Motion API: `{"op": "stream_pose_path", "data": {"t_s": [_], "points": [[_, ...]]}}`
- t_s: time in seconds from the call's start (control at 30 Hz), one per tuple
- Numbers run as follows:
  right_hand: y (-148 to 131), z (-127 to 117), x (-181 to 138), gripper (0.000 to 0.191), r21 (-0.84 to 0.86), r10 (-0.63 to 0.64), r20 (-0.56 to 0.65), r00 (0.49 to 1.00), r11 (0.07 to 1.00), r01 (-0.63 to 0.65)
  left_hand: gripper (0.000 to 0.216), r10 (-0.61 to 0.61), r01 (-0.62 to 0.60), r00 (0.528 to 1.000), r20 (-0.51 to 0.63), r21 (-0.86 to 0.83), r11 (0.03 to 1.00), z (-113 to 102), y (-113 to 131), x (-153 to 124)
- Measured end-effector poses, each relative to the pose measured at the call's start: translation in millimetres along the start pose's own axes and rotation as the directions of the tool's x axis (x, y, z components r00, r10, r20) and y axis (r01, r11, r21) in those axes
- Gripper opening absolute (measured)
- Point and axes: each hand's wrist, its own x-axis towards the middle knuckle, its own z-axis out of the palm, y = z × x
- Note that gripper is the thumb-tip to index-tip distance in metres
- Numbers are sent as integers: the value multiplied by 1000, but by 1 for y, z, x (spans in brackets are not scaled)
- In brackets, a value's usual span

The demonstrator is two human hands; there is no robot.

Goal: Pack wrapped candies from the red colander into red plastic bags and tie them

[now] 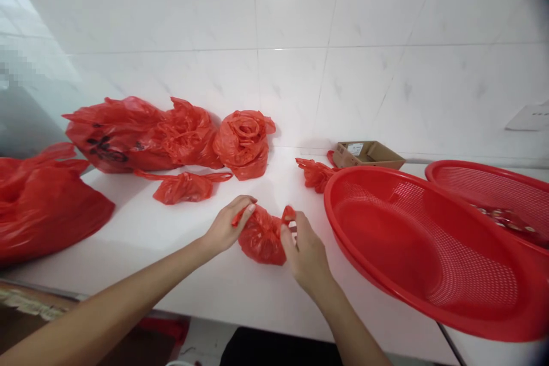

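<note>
A small filled red plastic bag [261, 237] sits on the white counter [180, 251] in front of me. My left hand [227, 226] pinches the bag's left handle, fingers closed on it. My right hand [306, 254] grips the bag's right handle, which sticks up between its fingers. Both hands are at the bag's top, one on each side.
A big red mesh basket [429, 251] lies to the right, a second one [493, 194] behind it. Several red plastic bags [141, 134] lie along the tiled wall, another bag [38, 206] at the far left. A small cardboard box [366, 154] stands at the back.
</note>
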Motion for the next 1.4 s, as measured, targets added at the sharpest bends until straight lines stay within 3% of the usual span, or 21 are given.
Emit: {"op": "stream_pose_path", "data": {"t_s": [0.13, 0.23, 0.4, 0.6, 0.83, 1.0, 1.23, 1.4], "points": [[22, 21, -2, 55, -34, -87, 73, 994, 995, 89, 39, -4, -24, 996, 88, 317, 948, 15, -13, 11], [32, 20, 12, 43, -89, -70, 171, 983, 992, 87, 36, -78, 39, 993, 90, 375, 926, 18, -23, 17], [36, 14, 58, 25, -121, -37, 223, 974, 991, 65, 38, -236, 193, 970, 49, 428, 883, 15, -46, 28], [54, 38, 103, 35, -166, 55, 219, 974, 986, -19, 41, -377, 322, 926, 11, 497, 806, 17, -81, 52], [71, 52, 114, 38, -178, 44, 158, 986, 984, -16, 42, -418, 357, 908, -19, 556, 751, 29, -100, 76], [86, 57, 119, 40, -32, 51, 150, 987, 998, -46, 43, -406, 356, 913, -32, 547, 758, 32, -103, 78], [96, 59, 122, 46, 256, 5, 239, 971, 964, -67, 55, -417, 397, 907, -61, 456, 796, 15, -102, 62], [84, 54, 114, 52, 403, -58, 337, 940, 911, -88, 63, -521, 520, 845, -120, 416, 746, 5, -114, 48]]}}
